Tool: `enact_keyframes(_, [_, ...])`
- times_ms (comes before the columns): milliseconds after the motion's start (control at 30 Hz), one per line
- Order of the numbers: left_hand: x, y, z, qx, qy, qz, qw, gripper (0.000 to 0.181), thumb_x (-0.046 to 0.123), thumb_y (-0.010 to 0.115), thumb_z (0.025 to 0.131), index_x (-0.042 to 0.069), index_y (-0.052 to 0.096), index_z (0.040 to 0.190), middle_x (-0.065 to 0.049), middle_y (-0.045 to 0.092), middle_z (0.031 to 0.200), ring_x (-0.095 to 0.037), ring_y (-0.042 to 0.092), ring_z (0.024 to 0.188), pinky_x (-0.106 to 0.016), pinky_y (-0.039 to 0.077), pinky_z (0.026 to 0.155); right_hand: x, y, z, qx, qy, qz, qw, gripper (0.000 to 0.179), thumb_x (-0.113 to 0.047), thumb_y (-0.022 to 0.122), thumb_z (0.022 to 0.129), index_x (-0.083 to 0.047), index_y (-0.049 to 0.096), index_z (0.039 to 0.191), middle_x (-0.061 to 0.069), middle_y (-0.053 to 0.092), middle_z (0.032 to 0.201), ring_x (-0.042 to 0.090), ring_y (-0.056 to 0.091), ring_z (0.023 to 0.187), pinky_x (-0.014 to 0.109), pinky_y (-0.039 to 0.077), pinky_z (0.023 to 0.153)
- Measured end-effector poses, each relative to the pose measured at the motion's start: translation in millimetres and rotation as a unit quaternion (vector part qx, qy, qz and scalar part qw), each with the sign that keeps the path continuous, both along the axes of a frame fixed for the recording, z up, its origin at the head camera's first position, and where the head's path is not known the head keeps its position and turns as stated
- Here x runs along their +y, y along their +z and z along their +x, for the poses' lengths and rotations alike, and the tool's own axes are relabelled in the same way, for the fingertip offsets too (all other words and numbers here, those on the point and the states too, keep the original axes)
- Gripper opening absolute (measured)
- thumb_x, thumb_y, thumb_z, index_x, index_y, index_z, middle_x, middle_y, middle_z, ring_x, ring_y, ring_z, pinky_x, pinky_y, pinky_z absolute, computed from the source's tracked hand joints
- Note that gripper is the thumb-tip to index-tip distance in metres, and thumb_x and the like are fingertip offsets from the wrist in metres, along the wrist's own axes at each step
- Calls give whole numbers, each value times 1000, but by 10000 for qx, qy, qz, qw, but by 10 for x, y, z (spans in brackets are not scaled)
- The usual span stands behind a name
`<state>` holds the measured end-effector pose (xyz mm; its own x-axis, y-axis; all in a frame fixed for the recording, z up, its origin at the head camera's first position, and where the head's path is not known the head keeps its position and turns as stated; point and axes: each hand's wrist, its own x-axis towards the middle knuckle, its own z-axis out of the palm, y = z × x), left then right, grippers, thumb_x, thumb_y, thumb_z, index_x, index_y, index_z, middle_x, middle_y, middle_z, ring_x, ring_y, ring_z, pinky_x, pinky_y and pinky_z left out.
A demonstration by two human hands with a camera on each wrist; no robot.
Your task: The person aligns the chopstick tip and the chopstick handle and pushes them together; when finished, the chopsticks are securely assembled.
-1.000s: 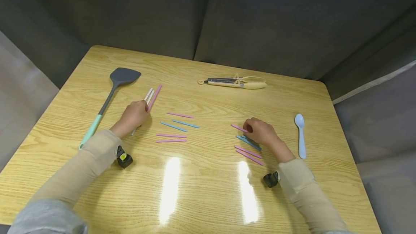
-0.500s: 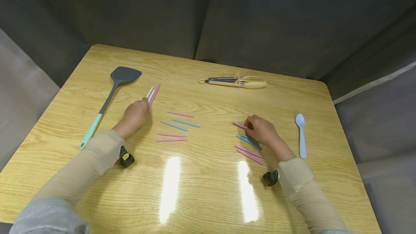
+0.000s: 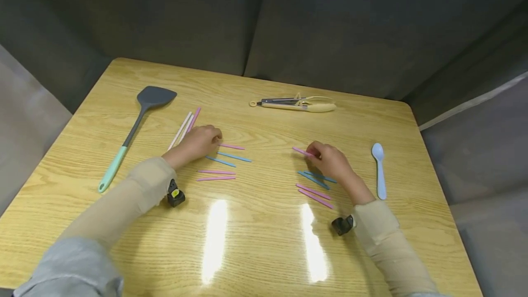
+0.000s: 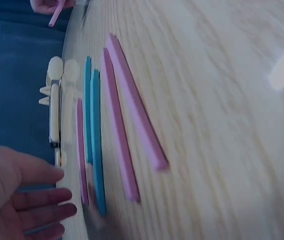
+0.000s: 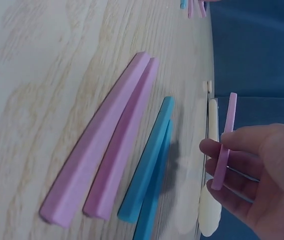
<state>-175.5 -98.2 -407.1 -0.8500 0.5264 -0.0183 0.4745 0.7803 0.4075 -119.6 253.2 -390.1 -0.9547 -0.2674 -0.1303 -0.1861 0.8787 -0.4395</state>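
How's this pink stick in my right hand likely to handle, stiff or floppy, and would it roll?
Likely stiff: the pink stick looks straight, pinched by the right hand. Probably light, being so slim. Rolling seems unlikely, since two pink sticks nearby show flat faces.

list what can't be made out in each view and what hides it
White sticks: lower ends, head view, covered by the left hand.
Lower blue stick: near end, right wrist view, cut off by the bottom edge.
Right sleeve: upper part, head view, cut off by the bottom edge.
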Motion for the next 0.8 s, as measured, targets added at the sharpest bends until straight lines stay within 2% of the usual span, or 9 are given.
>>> enact_keyframes(200, [109, -48, -4, 411, -767, 56, 9962, 15, 7, 63, 82, 3, 67, 96, -10, 64, 96, -25, 59, 90, -42, 44, 84, -35, 8, 12, 17, 79, -206, 9998, 24, -10, 54, 89, -6, 57, 113, 10, 63, 91, 23, 59, 81, 38, 48, 68])
enact_keyframes(333, [157, -82, 0, 732, -1081, 118, 9914, 12, 7, 64, 81, 4, 69, 91, -8, 65, 93, -24, 60, 88, -42, 45, 84, -45, 18, 33, 93, 32, -295, 9995, 23, -12, 53, 90, -6, 59, 112, 10, 63, 93, 24, 58, 82, 40, 47, 69])
enact_keyframes(433, [183, -104, -7, 966, -1208, 147, 9879, 9, 9, 64, 82, 4, 70, 87, -7, 65, 88, -23, 60, 84, -41, 46, 82, -37, 22, 46, 117, -65, -384, 9992, 21, -12, 53, 90, -6, 61, 108, 10, 63, 94, 23, 58, 82, 40, 47, 70])
enact_keyframes(633, [221, -107, -10, 1065, -1232, -98, 9866, 10, 13, 64, 83, 5, 70, 86, -7, 64, 85, -22, 59, 80, -40, 46, 79, -24, 27, 45, 128, -149, -489, 9986, 20, -13, 53, 90, -6, 61, 107, 10, 64, 92, 22, 58, 79, 37, 46, 65])
enact_keyframes(800, [254, -130, -8, 1451, -1294, -385, 9802, 8, 12, 64, 83, 5, 68, 84, -6, 62, 82, -21, 59, 76, -38, 48, 75, -28, 44, 41, 127, -184, -512, 9984, 20, -12, 52, 90, -6, 60, 107, 10, 63, 90, 20, 56, 74, 34, 44, 61])
